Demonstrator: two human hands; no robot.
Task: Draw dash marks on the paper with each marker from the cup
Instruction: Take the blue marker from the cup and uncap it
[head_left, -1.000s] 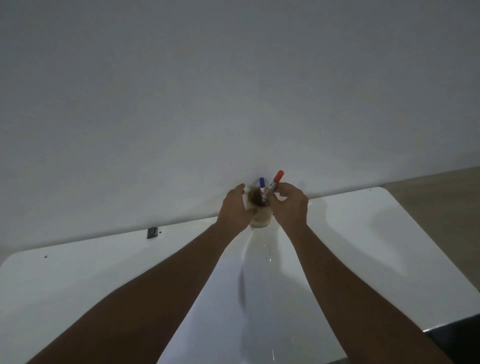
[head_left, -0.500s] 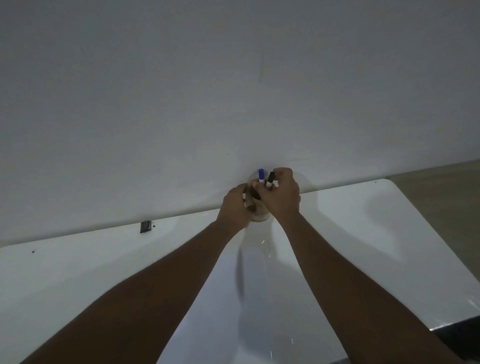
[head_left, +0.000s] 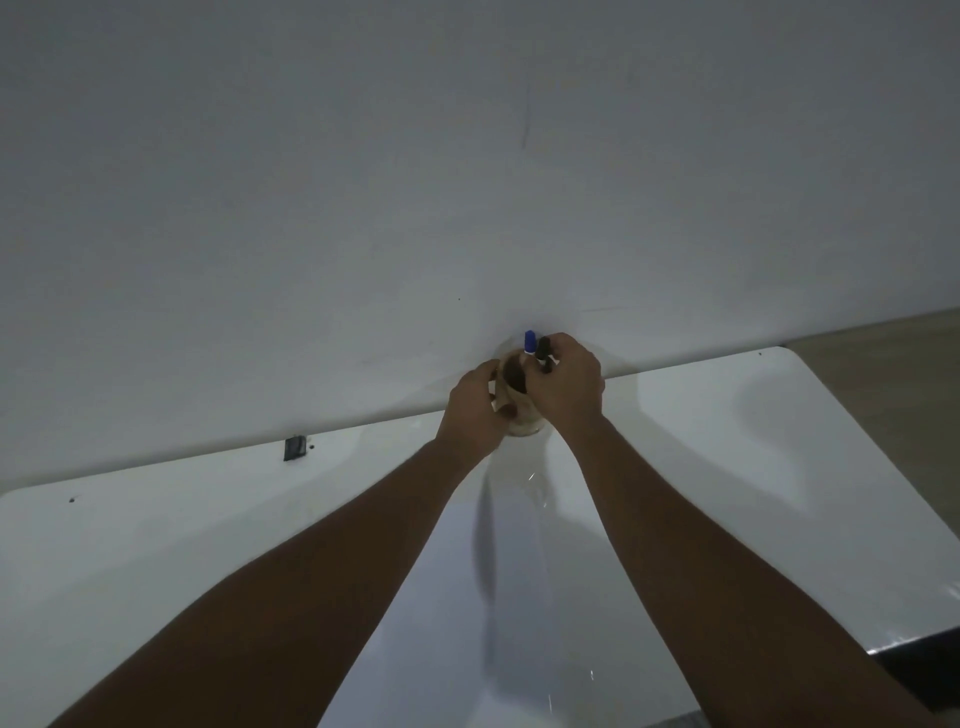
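A tan cup (head_left: 522, 415) stands at the far edge of the white table (head_left: 753, 467), against the wall. My left hand (head_left: 475, 410) wraps around the cup's left side and holds it. A blue-capped marker (head_left: 529, 343) sticks up out of the cup. Beside it is a black-capped marker (head_left: 544, 349), and the fingers of my right hand (head_left: 569, 387) are closed on it at the cup's mouth. The red marker is hidden. A white sheet of paper (head_left: 519, 597) lies on the table between my forearms.
A small dark object (head_left: 294, 448) sits at the table's back edge on the left. The grey wall (head_left: 467, 182) rises directly behind the cup. Wooden floor (head_left: 893, 374) shows at the right, and the table's near right corner (head_left: 883, 647) ends at a dark gap.
The red-capped marker that my right hand held above the cup has gone down out of sight. My right hand now grips a black-capped marker. My left hand stayed on the cup.
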